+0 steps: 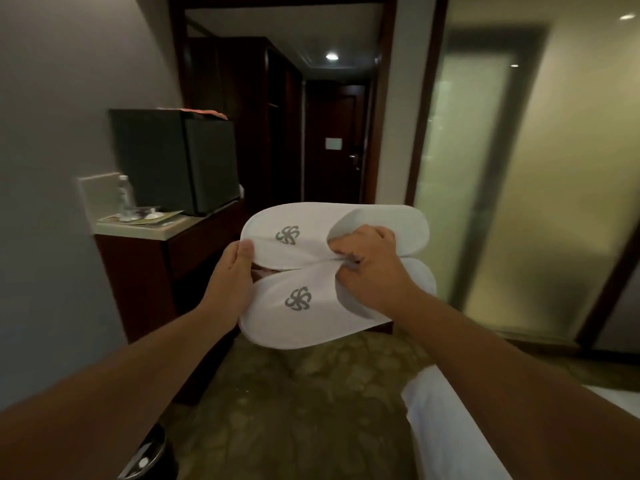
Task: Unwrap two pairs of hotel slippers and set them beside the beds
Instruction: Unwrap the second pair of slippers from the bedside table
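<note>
The left hand (pixel 232 271) grips the toe ends of a pair of white slippers (pixel 332 271), thumb lying on top of the upper one and fingers curled behind. The right hand (pixel 367 268) pinches the pair at the middle where the two uppers meet, fingers pressed into the fabric; a small dark thing shows under its fingertips, too blurred to make out. The slippers are held in the air in front of the person, lying sideways one above the other, edges touching, each with a grey swirl logo (pixel 287 235) facing the camera. Below them is patterned carpet (pixel 294 403). At near right is the white corner of a bed (pixel 440 427). To the left stands a dark wooden cabinet (pixel 138 278) with a black minibar (pixel 173 161) on top, and beyond, a dim corridor runs to a door (pixel 332 147).
</note>
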